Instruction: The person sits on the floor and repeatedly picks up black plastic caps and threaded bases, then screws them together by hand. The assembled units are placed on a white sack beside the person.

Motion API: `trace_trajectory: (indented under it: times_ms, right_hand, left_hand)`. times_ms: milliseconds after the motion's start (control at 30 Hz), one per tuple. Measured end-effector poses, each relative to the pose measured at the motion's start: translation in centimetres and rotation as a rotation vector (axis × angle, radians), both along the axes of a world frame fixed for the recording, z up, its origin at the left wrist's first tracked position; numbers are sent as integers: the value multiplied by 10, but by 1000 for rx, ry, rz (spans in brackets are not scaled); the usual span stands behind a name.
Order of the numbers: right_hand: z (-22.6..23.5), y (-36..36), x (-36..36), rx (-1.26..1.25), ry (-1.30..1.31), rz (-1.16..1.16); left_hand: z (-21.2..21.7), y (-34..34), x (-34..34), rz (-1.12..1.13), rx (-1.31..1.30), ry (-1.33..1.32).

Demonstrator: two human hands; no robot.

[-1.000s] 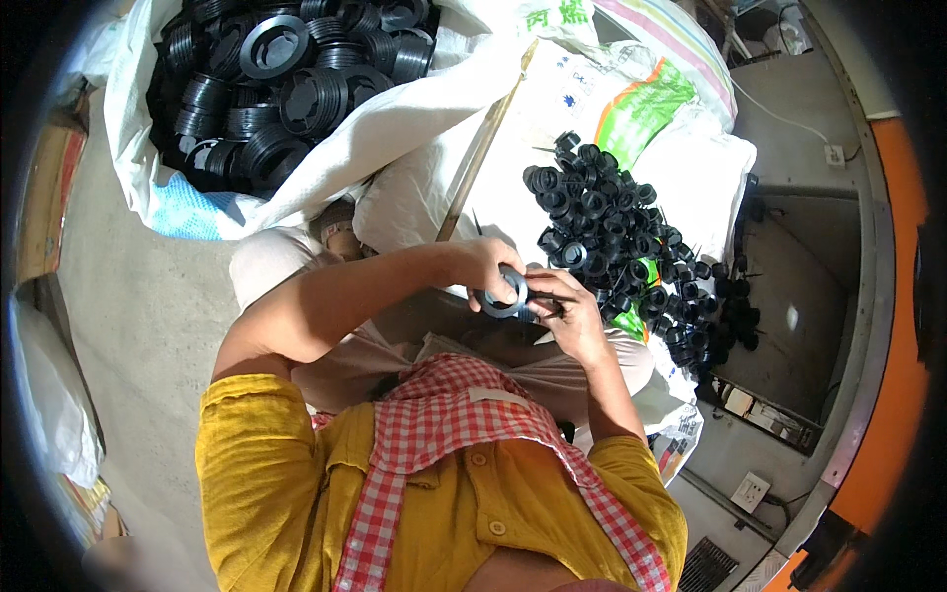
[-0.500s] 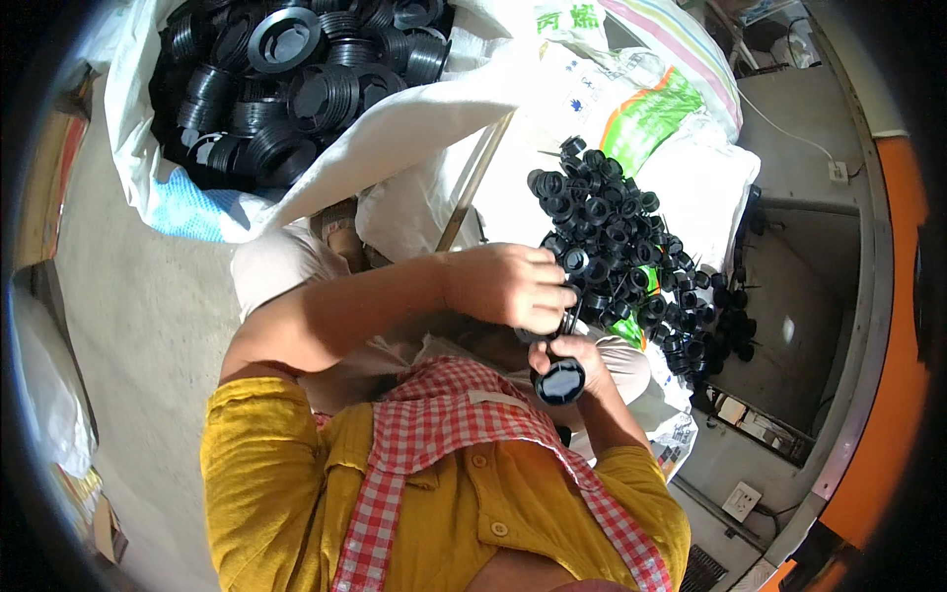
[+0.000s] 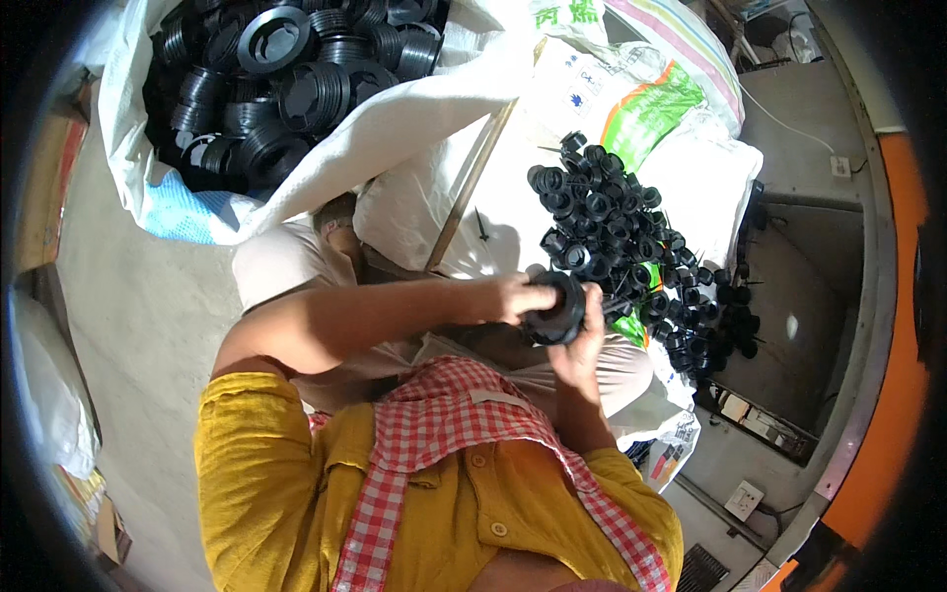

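Both of my hands are on a round black plastic threaded cap (image 3: 557, 314) in front of my apron. My left hand (image 3: 511, 298) meets its left side, with fingers at the opening, somewhat blurred. Around its right side, my right hand (image 3: 582, 347) has its thumb and fingers closed. Just beyond lies a heap of small black plastic caps (image 3: 597, 207), some with thin stems, on white and green sacks. A thin black stem piece (image 3: 481, 225) shows against the white sack to the left; I cannot tell whether it lies there or is in the air.
A large white woven sack (image 3: 395, 128) full of big black threaded caps (image 3: 311, 97) stands at the upper left. Between it and the heap runs a narrow wooden stick (image 3: 472, 187). A metal frame with a socket (image 3: 744, 500) and an orange panel (image 3: 888, 395) border the right side.
My left hand has come from the heap's edge onto the cap. My right hand has raised the cap and turned it. The thin black stem piece now shows over the white sack.
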State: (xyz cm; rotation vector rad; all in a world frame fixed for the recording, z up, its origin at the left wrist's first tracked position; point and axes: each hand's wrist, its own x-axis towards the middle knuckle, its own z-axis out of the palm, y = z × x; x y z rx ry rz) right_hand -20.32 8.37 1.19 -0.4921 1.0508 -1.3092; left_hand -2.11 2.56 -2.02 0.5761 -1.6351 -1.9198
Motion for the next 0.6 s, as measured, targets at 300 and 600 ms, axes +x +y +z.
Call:
trace_trajectory:
  times_ms: [300, 600]
  right_hand:
    - [-65, -54, 7, -223, 845, -141]
    - [-127, -127, -12, 52, 1480, 258]
  left_hand:
    - [54, 12, 11, 409, -1164, -479]
    - [213, -39, 155, 1622, -1539, -1027]
